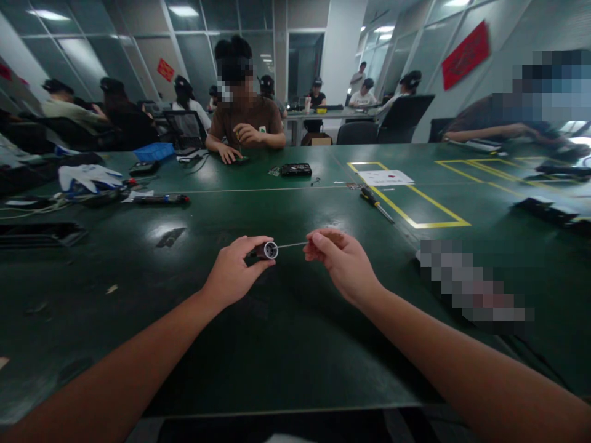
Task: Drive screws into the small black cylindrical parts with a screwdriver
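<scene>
Pinched between the thumb and fingers of my left hand is a short dark cylinder. Its round open end, with a silvery rim, faces me; the inside is too small to make out. My right hand is closed on one end of a thin straight metal rod. The rod runs left from my right fingertips to the rim of the cylinder. I cannot tell whether its tip goes inside or only touches the edge. Both hands are above the green table.
A yellow-and-black screwdriver and a white sheet lie ahead to the right. A blurred-out object lies beside my right arm. White gloves, a pen-like tool and a blue tray are at left. A person works opposite.
</scene>
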`<state>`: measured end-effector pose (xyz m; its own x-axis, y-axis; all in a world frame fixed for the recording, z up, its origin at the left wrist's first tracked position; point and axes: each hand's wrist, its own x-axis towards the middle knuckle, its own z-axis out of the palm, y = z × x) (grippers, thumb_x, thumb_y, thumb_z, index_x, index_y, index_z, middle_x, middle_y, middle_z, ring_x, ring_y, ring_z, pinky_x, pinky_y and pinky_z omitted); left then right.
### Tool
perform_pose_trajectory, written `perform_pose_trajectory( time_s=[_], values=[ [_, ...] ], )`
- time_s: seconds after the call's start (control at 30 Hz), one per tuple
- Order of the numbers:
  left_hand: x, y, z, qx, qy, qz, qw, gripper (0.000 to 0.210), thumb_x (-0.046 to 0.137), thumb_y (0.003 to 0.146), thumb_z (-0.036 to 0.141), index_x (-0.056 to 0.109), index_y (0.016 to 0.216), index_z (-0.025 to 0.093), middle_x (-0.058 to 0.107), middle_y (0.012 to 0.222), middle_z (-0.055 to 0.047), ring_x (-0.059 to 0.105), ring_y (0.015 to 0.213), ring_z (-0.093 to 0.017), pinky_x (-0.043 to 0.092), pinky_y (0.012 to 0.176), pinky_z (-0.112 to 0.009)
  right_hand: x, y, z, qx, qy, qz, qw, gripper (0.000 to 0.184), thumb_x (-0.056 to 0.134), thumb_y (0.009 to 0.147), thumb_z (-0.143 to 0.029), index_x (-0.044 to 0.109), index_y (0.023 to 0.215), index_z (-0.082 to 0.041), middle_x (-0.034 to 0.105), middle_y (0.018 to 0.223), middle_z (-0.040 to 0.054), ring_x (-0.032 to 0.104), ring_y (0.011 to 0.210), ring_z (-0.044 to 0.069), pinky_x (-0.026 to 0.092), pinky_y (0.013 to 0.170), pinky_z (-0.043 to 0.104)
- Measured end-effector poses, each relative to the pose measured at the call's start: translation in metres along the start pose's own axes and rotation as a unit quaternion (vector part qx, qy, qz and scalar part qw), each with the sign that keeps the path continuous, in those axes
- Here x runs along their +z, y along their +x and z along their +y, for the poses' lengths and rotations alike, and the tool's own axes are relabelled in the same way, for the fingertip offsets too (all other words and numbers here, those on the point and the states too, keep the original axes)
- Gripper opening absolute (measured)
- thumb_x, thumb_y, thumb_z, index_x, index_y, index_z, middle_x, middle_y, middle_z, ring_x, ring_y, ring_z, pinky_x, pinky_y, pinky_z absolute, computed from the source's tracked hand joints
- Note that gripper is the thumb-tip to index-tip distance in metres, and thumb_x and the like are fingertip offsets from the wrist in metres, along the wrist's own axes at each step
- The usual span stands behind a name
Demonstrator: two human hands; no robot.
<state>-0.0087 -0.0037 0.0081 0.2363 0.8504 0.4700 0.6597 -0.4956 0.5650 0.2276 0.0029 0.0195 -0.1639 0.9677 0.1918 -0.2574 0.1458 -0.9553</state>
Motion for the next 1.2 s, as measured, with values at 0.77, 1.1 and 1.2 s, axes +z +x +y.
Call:
perform_pose_trajectory(
  time_s=[0.77,1.1,1.2],
  values=[
    [0.002,0.001,-0.001,-0.029,0.019,-0.016,0.999,0.039,0.071,0.089,0.027,0.069,0.128,0.027,0.075,0.112,-0.005,0.069,0.100,-0.026,0.054,0.092,-0.044,0.002,-0.015,-0.008,-0.129,-0.302,-0.009,0.945,0.019,0.064,0.097,-0.040,0.072,0.102,-0.024,0.075,0.085,0.0034,0.070,0.077,0.021,0.052,0.070,0.035],
    [0.002,0.002,0.000,0.032,0.038,-0.022,0.999,0.037,0.071,0.089,0.024,0.069,0.126,0.025,0.074,0.124,-0.005,0.067,0.114,-0.026,0.041,0.113,-0.054,0.002,-0.015,-0.005,-0.110,-0.304,-0.026,0.946,0.020,0.064,0.097,-0.042,0.071,0.101,-0.024,0.076,0.085,0.0033,0.071,0.077,0.021,0.052,0.072,0.035],
    [0.003,0.002,-0.002,0.039,0.039,-0.027,0.998,0.037,0.071,0.089,0.024,0.069,0.126,0.025,0.074,0.124,-0.005,0.067,0.115,-0.026,0.037,0.117,-0.056,0.002,-0.015,-0.004,-0.107,-0.304,-0.026,0.946,0.021,0.063,0.097,-0.043,0.071,0.101,-0.024,0.075,0.083,0.0032,0.070,0.075,0.021,0.051,0.070,0.034]
  ],
)
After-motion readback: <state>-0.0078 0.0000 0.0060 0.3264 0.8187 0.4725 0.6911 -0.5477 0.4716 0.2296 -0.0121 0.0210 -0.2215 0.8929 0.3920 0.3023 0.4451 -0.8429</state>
